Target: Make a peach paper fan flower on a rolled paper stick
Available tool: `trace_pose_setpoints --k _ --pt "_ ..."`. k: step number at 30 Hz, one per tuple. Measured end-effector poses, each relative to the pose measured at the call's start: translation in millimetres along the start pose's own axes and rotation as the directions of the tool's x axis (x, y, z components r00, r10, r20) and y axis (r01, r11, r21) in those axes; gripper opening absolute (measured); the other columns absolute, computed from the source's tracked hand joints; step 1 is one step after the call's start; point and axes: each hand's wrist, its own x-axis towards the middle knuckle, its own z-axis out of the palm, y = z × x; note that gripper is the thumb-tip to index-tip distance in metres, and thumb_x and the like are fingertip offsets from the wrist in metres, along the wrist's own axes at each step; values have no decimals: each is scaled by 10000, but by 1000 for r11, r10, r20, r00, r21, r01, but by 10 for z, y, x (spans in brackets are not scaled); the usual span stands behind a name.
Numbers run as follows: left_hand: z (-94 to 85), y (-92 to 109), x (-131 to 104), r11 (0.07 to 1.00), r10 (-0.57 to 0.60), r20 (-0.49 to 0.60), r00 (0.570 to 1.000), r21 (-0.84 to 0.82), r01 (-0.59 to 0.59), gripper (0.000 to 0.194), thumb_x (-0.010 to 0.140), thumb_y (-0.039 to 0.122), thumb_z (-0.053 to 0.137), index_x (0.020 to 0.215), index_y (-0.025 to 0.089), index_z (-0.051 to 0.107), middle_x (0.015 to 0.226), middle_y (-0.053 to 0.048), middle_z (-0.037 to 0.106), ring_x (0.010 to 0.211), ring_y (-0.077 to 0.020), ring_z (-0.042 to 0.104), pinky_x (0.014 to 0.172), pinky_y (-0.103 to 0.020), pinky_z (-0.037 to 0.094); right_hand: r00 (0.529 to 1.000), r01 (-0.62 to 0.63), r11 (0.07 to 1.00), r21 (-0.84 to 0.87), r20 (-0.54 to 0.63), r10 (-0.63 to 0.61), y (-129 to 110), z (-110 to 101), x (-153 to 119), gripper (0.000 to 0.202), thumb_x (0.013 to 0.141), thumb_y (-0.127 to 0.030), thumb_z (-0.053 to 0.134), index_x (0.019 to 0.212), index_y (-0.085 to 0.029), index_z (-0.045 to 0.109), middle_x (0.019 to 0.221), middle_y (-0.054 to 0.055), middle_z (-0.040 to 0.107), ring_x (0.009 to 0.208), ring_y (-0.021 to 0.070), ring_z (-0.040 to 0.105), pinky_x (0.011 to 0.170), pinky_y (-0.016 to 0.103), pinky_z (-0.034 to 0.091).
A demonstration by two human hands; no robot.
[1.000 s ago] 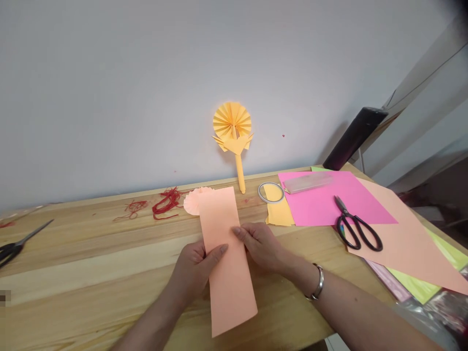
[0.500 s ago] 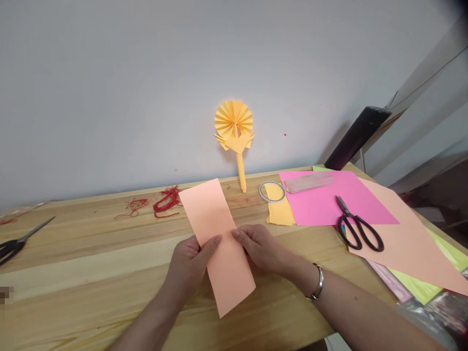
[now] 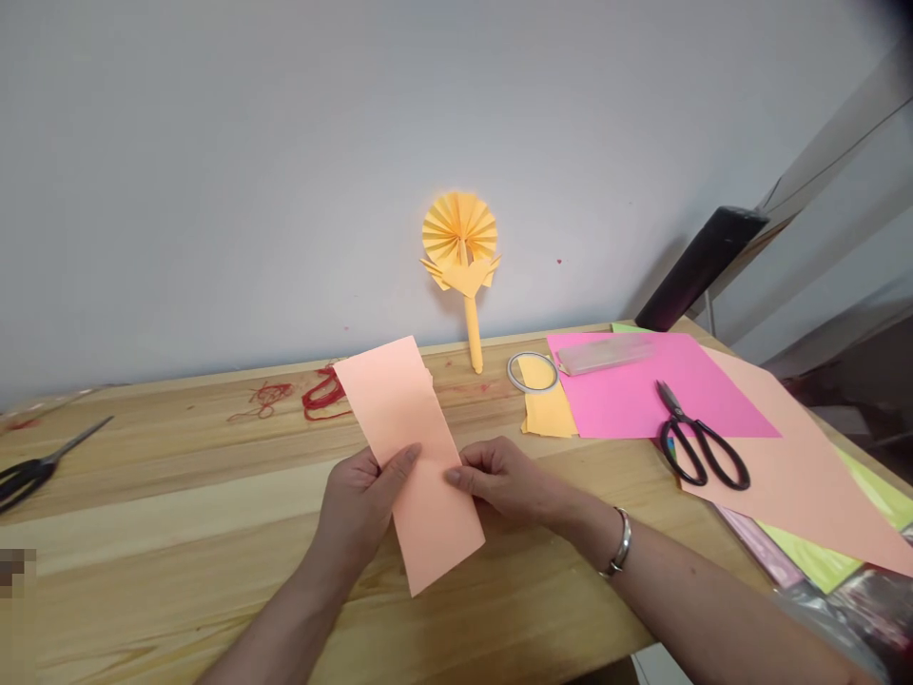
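A long strip of peach paper (image 3: 410,419) is held up slantwise over the table, its upper end leaning left. My left hand (image 3: 360,495) grips its left edge, thumb on the front face and fingers hidden behind. On the opposite edge, my right hand (image 3: 499,480) pinches the paper between thumb and fingers; a metal bracelet (image 3: 620,542) circles that wrist. Beyond the strip, a yellow folded-paper fan flower (image 3: 460,233) on a rolled paper stem leans against the wall.
Red string (image 3: 320,392) lies behind the paper. To the right are a roll of tape (image 3: 534,373) on yellow paper scraps (image 3: 549,414), a pink sheet (image 3: 599,409), black-handled scissors (image 3: 685,428) and a larger peach sheet (image 3: 791,485). Another pair of scissors (image 3: 43,466) lies far left.
The peach strip has moved slightly up and to the left in my hands. My right thumb sits a little lower along its edge. The view has shifted slightly.
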Motion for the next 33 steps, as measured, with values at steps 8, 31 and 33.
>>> trace_pose_setpoints --k 8,31,33 --pt "-77 -8 106 999 13 -70 997 -37 -15 321 621 422 731 737 126 687 698 -66 712 568 -179 607 495 -265 478 991 -81 994 -70 102 88 -30 -74 -39 354 779 -419 582 606 -154 423 583 -44 364 529 61 287 454 205 205" --pt "-112 61 94 995 -76 -8 997 -70 75 315 619 399 741 761 120 697 647 -63 710 552 -187 626 467 -249 482 998 11 999 31 61 -13 -28 -258 -64 474 810 -549 511 611 -121 550 580 6 528 526 79 447 505 206 340" --pt "-74 24 60 994 -107 75 991 -29 110 335 627 404 736 803 121 705 669 -74 717 567 -201 634 484 -273 492 999 -13 1000 21 50 12 -21 -236 -53 403 768 -514 592 662 -127 556 612 -15 502 548 72 417 501 195 312"
